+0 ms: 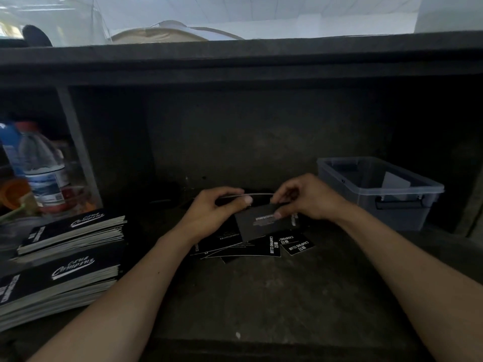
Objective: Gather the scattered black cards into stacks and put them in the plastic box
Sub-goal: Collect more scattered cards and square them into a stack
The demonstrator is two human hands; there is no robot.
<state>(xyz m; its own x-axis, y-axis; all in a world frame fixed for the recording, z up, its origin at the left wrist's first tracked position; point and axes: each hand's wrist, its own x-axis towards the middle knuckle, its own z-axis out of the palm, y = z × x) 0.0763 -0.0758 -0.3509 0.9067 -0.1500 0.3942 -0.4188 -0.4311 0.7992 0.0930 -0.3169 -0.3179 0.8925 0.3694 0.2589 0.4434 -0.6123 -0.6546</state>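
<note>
Forearms (122,307) reach in from the near edge over a dark worktop (261,296).
- Left hand (211,212) and right hand (305,198): raised over the middle of the worktop, fingers and thumbs curled, pinching the opposite ends of the held cards (261,223), with one card's pale edge showing on top.
- Loose cards (261,246): black with white print, overlapping in a heap on the worktop just under the hands.
- Plastic box (379,189): translucent and lidless, to the right of the hands and apart from the heap; something pale is inside.
- Booklets (70,257): two black stacks at near left.
- Water bottle (44,165): upright, behind the booklets.
</note>
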